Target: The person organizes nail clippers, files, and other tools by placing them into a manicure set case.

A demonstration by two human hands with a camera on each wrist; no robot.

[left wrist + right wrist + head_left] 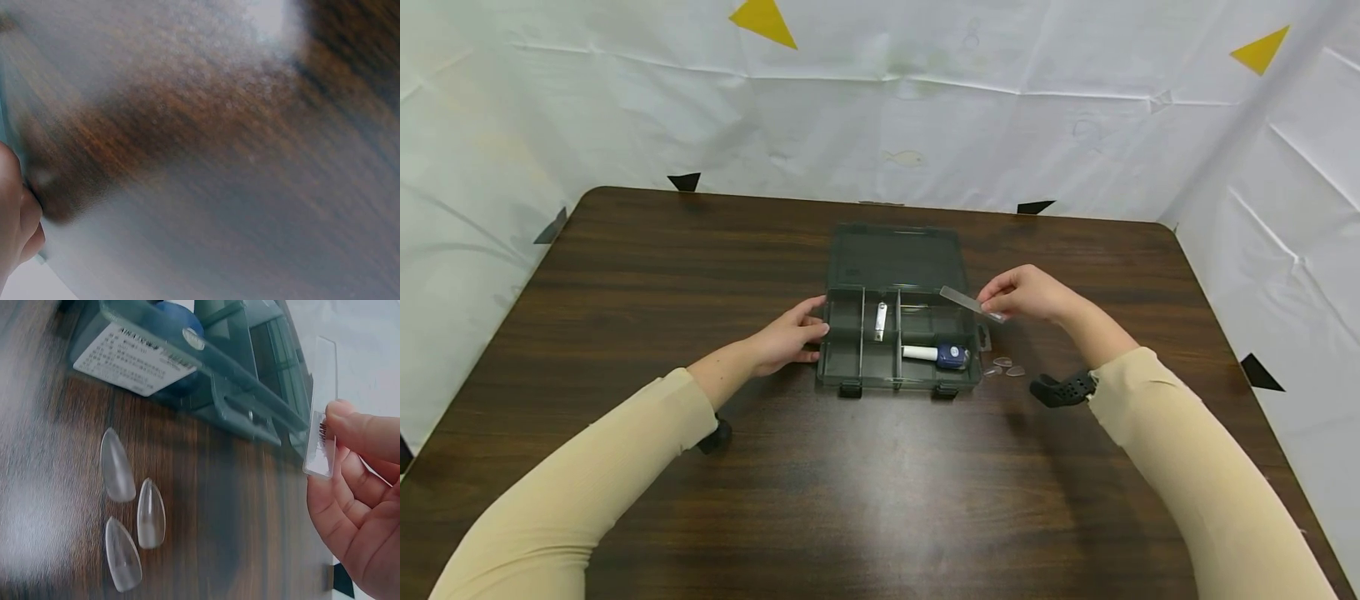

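A dark translucent organiser box (842,371) lies open mid-table, lid flat behind it. Inside are a silver nail clipper (880,321) and a blue-capped white bottle (942,355). My left hand (793,336) rests against the box's left wall with fingers on its edge. My right hand (1026,293) pinches a clear flat strip (964,301) above the box's right side; the right wrist view shows the strip (320,412) held between thumb and fingers (365,434). Three clear nail tips (128,509) lie on the table beside the box (187,365).
The brown wooden table (880,500) is walled by white sheeting on three sides. The nail tips (1003,366) sit just right of the box's front corner. The left wrist view is a blur of wood grain with a bit of palm (15,212).
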